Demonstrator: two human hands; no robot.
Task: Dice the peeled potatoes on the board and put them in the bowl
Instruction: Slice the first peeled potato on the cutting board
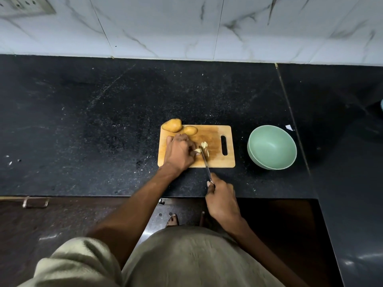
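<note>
A wooden cutting board (215, 133) lies on the black counter. Two whole potatoes (172, 125) sit at its far left corner, the larger one overhanging the edge, the smaller potato (190, 130) beside it. My left hand (180, 152) holds a pale potato piece (198, 150) down on the board with curled fingers. My right hand (220, 195) grips the handle of a knife (205, 160), whose blade lies against that piece. Cut potato bits (204, 144) lie just right of the blade. The green bowl (271, 147) stands empty to the right of the board.
The black stone counter (103, 125) stretches left and behind the board, meeting a white marble-tiled wall (186, 27). A small white scrap (289, 127) lies beyond the bowl. A counter seam runs just right of the bowl. The counter's front edge is close to my body.
</note>
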